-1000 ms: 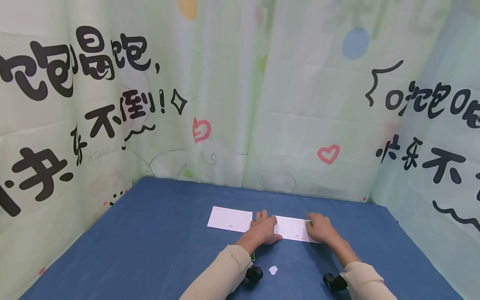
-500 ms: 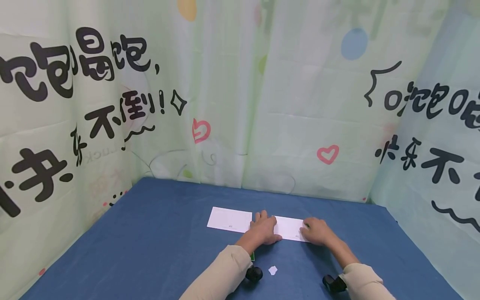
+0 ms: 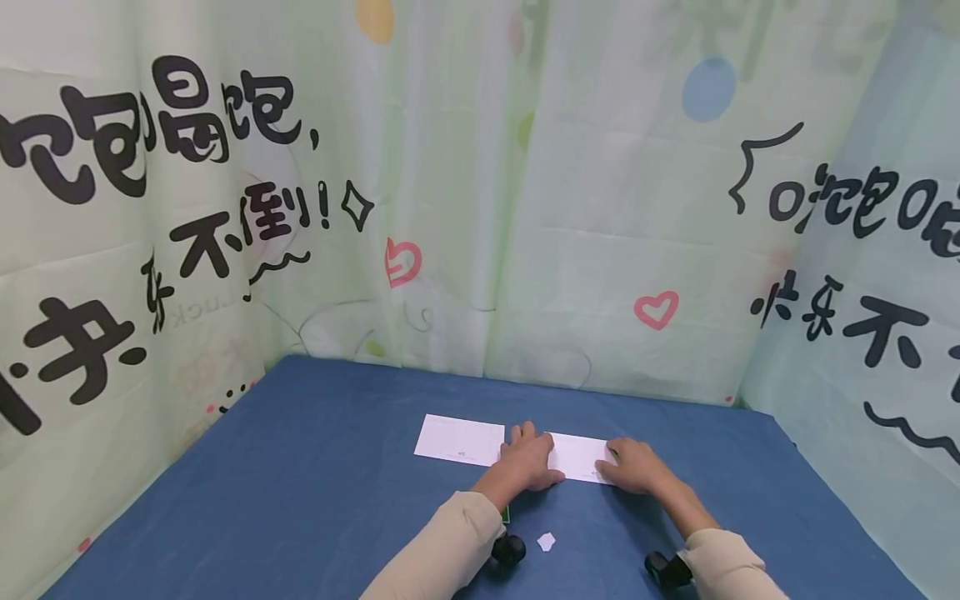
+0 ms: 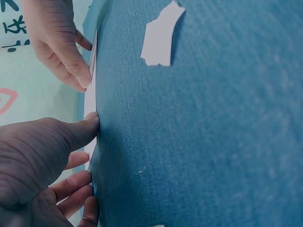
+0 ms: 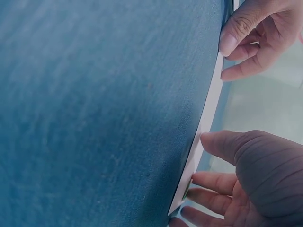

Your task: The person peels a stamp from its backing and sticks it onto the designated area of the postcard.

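Two white rectangular paper sheets lie in a row in the head view, a left sheet and a right sheet. My left hand rests over the place between them, its fingers spread and its thumb at the near edge of the right sheet. At that sheet's right end, my right hand touches the paper with thumb and fingers. In the right wrist view, its fingers look fairly straight, beside a small dark green patch. The paper under both hands is partly hidden.
A torn white scrap lies nearer on the blue-covered table. Part of a green-edged thing shows beside the left wrist. Printed curtains stand behind and at both sides.
My right hand has moved a little left along the right sheet, with its thumb now further in on the paper. The left hand and left sheet have kept their places.
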Available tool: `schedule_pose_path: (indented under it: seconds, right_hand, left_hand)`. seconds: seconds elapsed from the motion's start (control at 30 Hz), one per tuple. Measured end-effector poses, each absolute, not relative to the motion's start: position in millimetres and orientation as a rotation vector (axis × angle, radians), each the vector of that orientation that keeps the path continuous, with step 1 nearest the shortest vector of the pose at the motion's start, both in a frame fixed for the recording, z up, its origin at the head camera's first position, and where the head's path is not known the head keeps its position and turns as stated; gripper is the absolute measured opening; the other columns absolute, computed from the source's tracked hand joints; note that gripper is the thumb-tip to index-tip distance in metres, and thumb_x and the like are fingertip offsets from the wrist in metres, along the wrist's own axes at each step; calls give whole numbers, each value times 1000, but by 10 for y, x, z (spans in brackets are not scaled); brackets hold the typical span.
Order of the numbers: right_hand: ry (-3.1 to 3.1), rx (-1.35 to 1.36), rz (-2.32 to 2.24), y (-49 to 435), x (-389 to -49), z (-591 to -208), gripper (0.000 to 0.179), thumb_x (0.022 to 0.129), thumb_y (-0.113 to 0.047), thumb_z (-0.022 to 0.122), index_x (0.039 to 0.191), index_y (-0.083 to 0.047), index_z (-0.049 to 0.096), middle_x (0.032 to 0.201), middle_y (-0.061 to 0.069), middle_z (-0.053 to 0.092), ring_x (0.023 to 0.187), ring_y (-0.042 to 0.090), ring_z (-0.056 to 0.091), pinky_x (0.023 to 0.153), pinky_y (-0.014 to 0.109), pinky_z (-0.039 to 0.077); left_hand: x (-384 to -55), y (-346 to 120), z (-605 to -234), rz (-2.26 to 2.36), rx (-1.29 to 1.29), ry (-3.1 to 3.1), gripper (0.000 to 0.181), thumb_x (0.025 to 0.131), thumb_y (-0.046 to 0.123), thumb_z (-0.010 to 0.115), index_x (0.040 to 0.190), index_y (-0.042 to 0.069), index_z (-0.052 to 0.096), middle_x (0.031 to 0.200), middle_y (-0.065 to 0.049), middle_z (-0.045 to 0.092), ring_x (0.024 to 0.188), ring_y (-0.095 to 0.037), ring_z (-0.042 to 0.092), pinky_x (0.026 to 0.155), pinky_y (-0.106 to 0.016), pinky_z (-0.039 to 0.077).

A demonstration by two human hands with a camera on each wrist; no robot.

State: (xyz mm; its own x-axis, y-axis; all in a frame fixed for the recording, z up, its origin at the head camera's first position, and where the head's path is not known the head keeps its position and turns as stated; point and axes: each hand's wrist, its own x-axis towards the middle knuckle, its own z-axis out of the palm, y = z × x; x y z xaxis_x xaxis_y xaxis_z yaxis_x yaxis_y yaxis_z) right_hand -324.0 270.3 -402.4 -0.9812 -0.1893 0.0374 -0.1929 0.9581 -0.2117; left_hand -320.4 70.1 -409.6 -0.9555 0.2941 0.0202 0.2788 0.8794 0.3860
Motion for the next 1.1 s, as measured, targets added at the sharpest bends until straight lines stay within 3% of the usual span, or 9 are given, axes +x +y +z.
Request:
schedule_pose_path:
  seconds: [1.1]
  right_hand:
    - [-3091,297,346,2701,-3161,-3957,50,97,-24,67,125,16,60,124,35,62,117,52,58,101,61,45]
  left_hand:
    - [-3225,694,-4074,621,449,3001,54,92,41,77,135,14,63,125,-10,52,113,-23,43,102,-46,45]
